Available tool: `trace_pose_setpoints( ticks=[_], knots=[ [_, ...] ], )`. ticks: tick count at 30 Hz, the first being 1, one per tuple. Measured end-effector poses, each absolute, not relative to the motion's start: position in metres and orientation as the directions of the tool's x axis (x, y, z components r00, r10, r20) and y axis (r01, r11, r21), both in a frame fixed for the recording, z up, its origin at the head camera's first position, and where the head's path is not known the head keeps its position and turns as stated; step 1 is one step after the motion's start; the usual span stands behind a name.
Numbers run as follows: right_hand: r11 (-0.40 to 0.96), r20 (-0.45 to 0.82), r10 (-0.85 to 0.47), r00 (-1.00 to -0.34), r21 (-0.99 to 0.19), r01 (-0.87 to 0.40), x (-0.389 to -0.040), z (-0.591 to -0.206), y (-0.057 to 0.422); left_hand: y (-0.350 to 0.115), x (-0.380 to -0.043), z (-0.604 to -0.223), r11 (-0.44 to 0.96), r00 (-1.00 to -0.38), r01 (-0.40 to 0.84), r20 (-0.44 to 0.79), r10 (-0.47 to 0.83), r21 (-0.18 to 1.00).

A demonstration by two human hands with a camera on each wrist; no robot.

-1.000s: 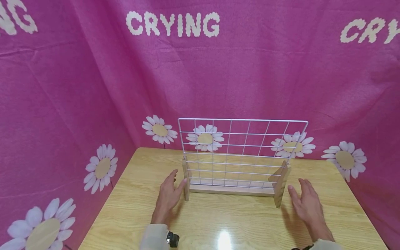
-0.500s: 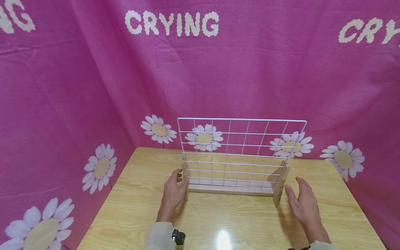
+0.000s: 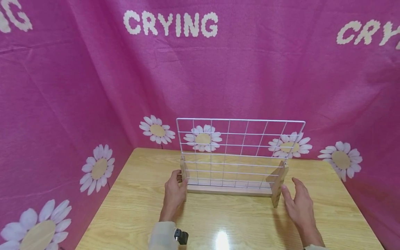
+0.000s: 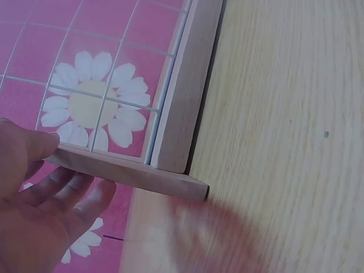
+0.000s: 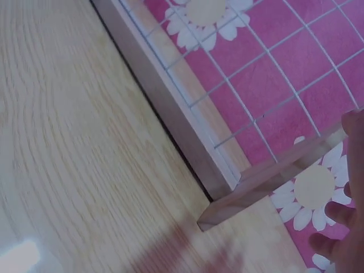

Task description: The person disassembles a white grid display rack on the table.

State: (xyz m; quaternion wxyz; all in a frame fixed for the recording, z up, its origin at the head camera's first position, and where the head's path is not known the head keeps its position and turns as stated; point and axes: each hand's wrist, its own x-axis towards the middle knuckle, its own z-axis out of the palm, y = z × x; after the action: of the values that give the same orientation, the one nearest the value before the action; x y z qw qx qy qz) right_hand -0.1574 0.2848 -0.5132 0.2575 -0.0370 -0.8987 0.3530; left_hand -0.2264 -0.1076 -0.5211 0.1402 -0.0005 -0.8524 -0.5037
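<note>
A rack with a white wire grid (image 3: pixel 229 144) stands upright in a wooden stand, its base bar (image 3: pixel 229 190) running between two side panels. My left hand (image 3: pixel 173 194) is at the left side panel (image 4: pixel 131 174). In the left wrist view its thumb lies on one face of that panel and its bent fingers meet the other, so it grips it lightly. My right hand (image 3: pixel 300 208) is beside the right side panel (image 3: pixel 279 187), its thumb at the panel's edge. Its other fingers (image 5: pixel 338 215) stay apart from the wood, loosely bent. Part of this hand is cut off in the right wrist view.
The rack stands on a light wood table (image 3: pixel 137 222) with a glossy reflection near the front. Pink cloth (image 3: pixel 250 76) with white daisies and lettering hangs behind the table and at both sides. A black strap device (image 3: pixel 182 236) sits at the left wrist.
Both hands have moved inward toward the side panels. The left fingers have closed in around the left panel, and the right thumb has come to the right panel. The rack stands where it was.
</note>
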Motion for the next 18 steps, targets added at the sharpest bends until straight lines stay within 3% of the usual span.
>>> trace_pose_setpoints(
  ticks=[12, 18],
  knots=[
    [0.715, 0.486, 0.308, -0.818, -0.685, -0.137, -0.155, -0.501, 0.263, -0.102, -0.231, -0.518, 0.507, -0.977, 0.028, 0.131, -0.169, 0.862],
    [0.694, 0.462, 0.325, -0.826, -0.709, -0.124, -0.155, -0.493, 0.249, -0.103, -0.230, -0.521, 0.526, -0.978, 0.045, 0.144, -0.149, 0.849]
  ],
)
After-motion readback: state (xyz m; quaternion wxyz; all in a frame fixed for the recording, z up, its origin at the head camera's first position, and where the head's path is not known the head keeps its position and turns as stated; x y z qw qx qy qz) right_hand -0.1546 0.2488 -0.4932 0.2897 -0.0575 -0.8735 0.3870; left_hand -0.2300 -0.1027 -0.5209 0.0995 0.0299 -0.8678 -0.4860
